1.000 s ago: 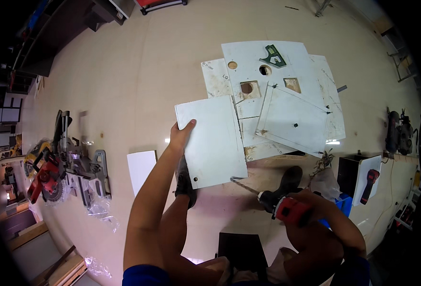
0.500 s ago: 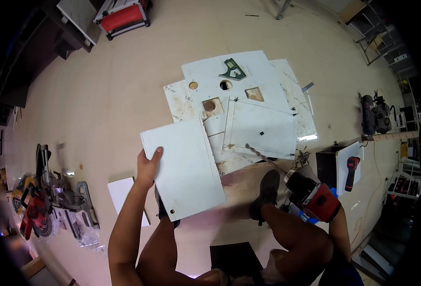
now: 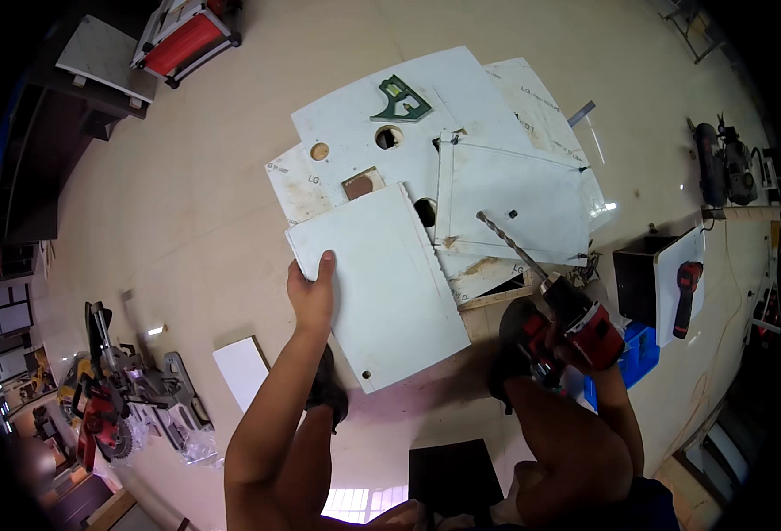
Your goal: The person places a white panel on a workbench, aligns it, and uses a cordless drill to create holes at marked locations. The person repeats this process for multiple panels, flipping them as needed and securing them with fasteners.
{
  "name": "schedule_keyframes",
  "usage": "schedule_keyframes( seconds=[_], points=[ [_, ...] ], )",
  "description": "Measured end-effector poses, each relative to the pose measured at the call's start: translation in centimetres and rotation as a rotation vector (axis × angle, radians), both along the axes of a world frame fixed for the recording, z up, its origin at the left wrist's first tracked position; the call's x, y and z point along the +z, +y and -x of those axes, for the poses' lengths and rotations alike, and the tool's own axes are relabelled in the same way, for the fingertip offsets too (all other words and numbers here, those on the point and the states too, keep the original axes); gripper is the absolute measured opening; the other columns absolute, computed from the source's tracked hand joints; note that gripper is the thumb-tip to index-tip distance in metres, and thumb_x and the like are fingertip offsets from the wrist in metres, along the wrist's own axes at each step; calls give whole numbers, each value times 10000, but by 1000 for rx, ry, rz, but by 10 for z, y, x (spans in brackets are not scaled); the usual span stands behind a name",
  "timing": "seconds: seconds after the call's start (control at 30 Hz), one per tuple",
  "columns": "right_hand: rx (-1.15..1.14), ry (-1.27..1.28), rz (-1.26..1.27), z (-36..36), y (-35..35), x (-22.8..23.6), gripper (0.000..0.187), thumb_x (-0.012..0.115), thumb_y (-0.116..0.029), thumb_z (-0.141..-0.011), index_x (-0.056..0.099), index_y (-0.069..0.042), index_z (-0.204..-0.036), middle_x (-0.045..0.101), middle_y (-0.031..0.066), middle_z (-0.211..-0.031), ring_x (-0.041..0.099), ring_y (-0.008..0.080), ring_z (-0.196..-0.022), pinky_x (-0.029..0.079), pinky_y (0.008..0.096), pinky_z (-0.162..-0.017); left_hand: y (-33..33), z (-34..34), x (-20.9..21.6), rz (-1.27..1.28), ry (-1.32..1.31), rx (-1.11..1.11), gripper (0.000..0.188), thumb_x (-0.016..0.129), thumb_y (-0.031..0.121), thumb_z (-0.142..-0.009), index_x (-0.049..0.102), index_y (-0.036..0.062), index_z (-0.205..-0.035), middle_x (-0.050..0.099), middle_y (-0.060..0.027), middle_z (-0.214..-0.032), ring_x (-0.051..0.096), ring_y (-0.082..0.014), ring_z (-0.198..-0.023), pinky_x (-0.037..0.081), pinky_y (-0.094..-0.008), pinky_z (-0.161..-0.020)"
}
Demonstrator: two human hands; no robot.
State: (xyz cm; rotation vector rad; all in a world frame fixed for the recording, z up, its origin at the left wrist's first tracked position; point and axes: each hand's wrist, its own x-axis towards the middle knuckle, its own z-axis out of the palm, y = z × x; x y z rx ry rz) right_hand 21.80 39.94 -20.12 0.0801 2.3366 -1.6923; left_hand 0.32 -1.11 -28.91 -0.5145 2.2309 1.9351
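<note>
My left hand [image 3: 313, 296] grips the left edge of a white rectangular board [image 3: 390, 292], thumb on its upper face and fingers underneath. One small hole shows near the board's lower left corner, and its right edge looks chipped. The far end overlaps a pile of larger white panels [image 3: 355, 102] with round and square cutouts. My right hand [image 3: 596, 365], largely hidden behind the tool, is closed on a red and black cordless drill [image 3: 585, 323]. Its long twist bit points up and left, over a smaller white panel [image 3: 519, 190] with dark fittings near its corners.
A green combination square [image 3: 401, 99] lies on the pile. Rightward are a red drill [image 3: 688, 296] on a white-topped box, a blue crate [image 3: 640, 354] and an air compressor [image 3: 722, 168]. A red saw [image 3: 103, 420] stands left. A black rectangular surface [image 3: 455, 478] is between my legs.
The view has shifted. My left hand and the white board have moved right and farther over the pile, partly covering a square cutout. The drill bit reaches farther over the smaller panel.
</note>
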Motion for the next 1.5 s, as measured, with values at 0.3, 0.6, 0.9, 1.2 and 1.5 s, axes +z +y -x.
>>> schedule_keyframes(
  seconds=[0.3,0.6,0.9,1.2,1.5],
  points=[
    [-5,-108,-15,5,26,3,423,701,-85,-835,577,-41,-1237,693,74,-1032,670,162,-923,514,318,-826,58,5,-19,490,190,0,748,738,333,-916,408,-136,-1396,198,-352,-1585,174,-462,-1503,197,-487,-1208],
    [418,-86,-464,21,-8,75,393,769,-180,-799,641,-63,-1152,703,71,-953,679,144,-855,530,304,-737,70,19,1,1052,631,-450,591,629,221,-921,466,73,-1469,208,-292,-1622,148,-495,-1512,118,-733,-1150],
    [529,-465,-363,41,-115,161,732,895,-438,-571,653,-50,-1143,709,194,-920,706,387,-889,557,408,-787,66,27,-9,949,683,-643,490,569,343,-961,565,169,-1419,360,-206,-1586,296,-356,-1496,187,-625,-1196],
    [556,-457,-513,25,-174,150,641,832,-358,-610,583,-71,-1126,685,179,-902,686,403,-877,534,467,-753,67,27,-4,943,642,-644,537,575,421,-959,541,179,-1437,337,-189,-1605,250,-340,-1517,151,-617,-1209],
    [517,-427,-509,34,-187,148,516,819,-378,-657,594,-45,-980,675,187,-824,679,423,-809,533,486,-707,70,24,-10,1006,580,-620,514,504,401,-999,518,175,-1461,309,-188,-1618,208,-328,-1532,108,-627,-1214]
  ],
)
